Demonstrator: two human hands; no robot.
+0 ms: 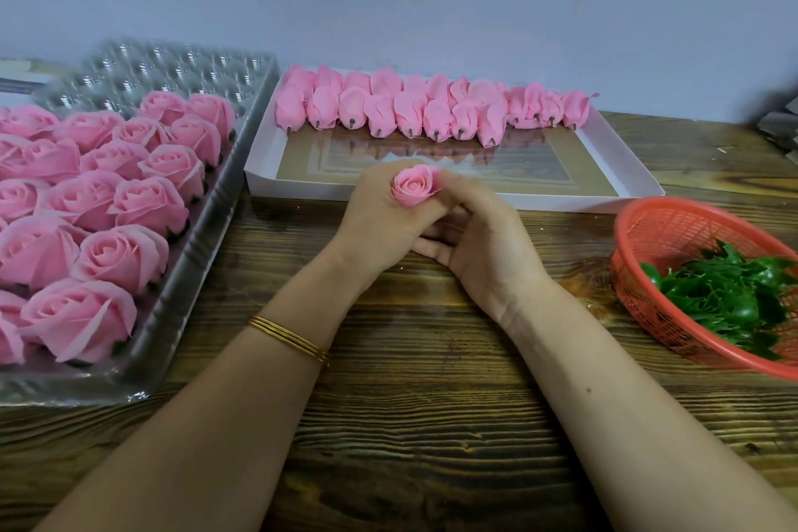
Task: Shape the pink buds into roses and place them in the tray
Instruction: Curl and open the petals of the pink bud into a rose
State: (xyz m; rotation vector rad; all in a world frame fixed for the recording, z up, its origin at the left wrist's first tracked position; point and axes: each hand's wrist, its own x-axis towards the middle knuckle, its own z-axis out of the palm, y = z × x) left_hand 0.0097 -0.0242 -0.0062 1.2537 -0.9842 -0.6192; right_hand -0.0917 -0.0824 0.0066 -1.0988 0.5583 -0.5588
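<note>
Fingers [457, 192] of the left hand [380, 216] and right hand [488, 242] pinch the half-opened pink bud [415, 186] at mid-frame above the desk [410, 423]. Squeezing harder could crease its thin petals. Crowding it into the tray [196, 268] at left could crush finished roses [125, 203].

Both hands meet over the wooden table [410, 423]: the left hand [380, 216] and right hand [483, 238] hold one pink bud [415, 186] between them, clear tray of roses [203, 255] left, white box of buds [622, 168] behind, red basket [647, 238] right.
</note>
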